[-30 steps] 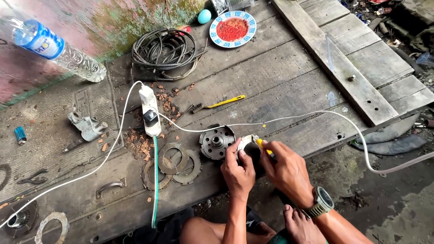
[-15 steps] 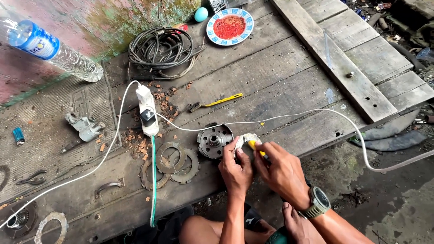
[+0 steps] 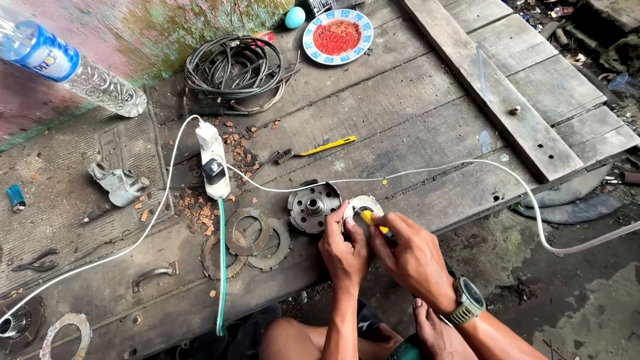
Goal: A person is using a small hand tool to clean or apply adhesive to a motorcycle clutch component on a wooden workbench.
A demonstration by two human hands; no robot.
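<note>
My left hand (image 3: pixel 345 247) grips a round, pale metal disc (image 3: pixel 363 205) at the front edge of the wooden platform (image 3: pixel 413 107). My right hand (image 3: pixel 413 257), with a watch on its wrist, holds a yellow-handled tool (image 3: pixel 371 220) whose tip rests on the disc. A white cable (image 3: pixel 467 165) runs from this spot off to the right. A grey metal hub with holes (image 3: pixel 313 207) lies just left of my left hand, touching the disc's side.
Several ring plates (image 3: pixel 257 233) lie left of the hub. A white power strip (image 3: pixel 213 160) with a black plug, a yellow-handled brush (image 3: pixel 320 148), coiled black cable (image 3: pixel 233 67), a plate of red stuff (image 3: pixel 338 35), a plastic bottle (image 3: pixel 73 70) and pliers (image 3: pixel 37 261) are around.
Both hands stay on the disc and tool with only slight shifts; the view has drifted a little.
</note>
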